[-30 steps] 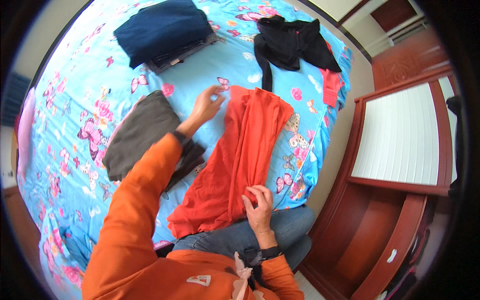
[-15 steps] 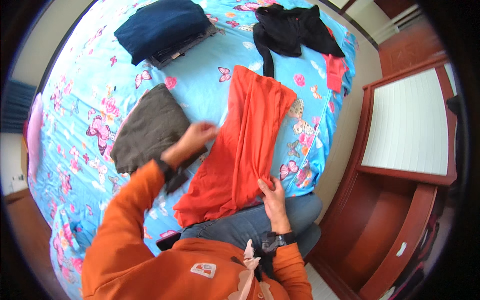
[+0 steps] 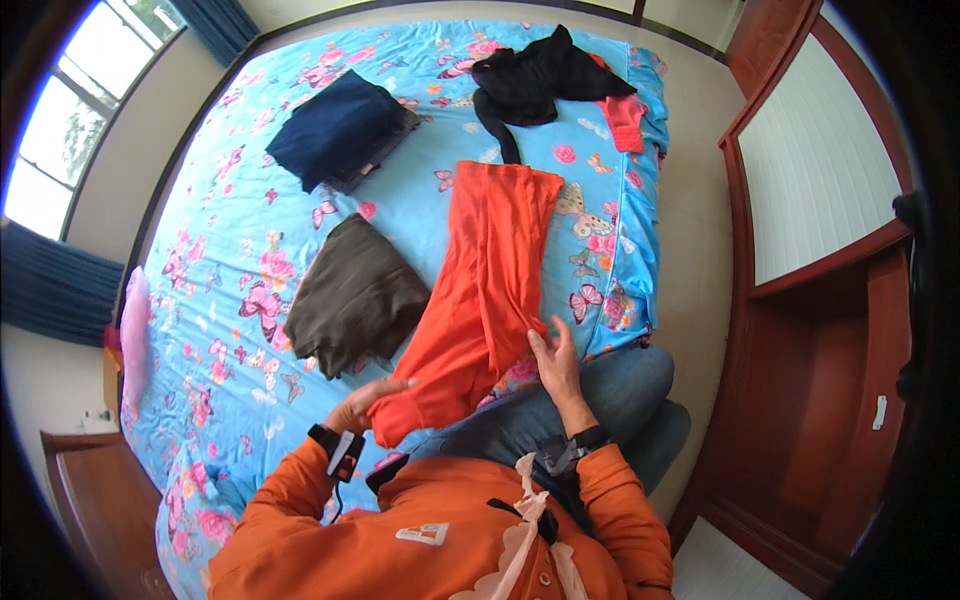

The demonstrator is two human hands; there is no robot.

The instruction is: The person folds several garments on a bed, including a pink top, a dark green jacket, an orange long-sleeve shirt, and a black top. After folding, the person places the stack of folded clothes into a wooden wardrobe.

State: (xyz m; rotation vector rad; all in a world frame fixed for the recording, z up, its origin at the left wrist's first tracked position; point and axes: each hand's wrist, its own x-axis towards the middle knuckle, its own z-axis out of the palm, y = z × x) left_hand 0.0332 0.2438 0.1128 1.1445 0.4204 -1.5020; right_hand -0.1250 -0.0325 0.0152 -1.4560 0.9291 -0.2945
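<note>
At far left hangs a blue curtain (image 3: 60, 290), with a pink pillow (image 3: 133, 345) at the edge of the bed (image 3: 410, 205). A navy stack (image 3: 338, 130) lies farther up, above a dark green garment (image 3: 355, 295). The left hand (image 3: 362, 408) is at the lower-left corner of the red garment (image 3: 480, 290), thumb over the cloth; whether it pinches I cannot tell. The red garment stretches up the bed's middle toward a black top (image 3: 540, 78). The right hand (image 3: 562, 365) touches its right edge, thumb and fingers slightly apart; pinching is unclear. Beyond are a coral cloth (image 3: 625, 125) and a cabinet (image 3: 800, 385).
</note>
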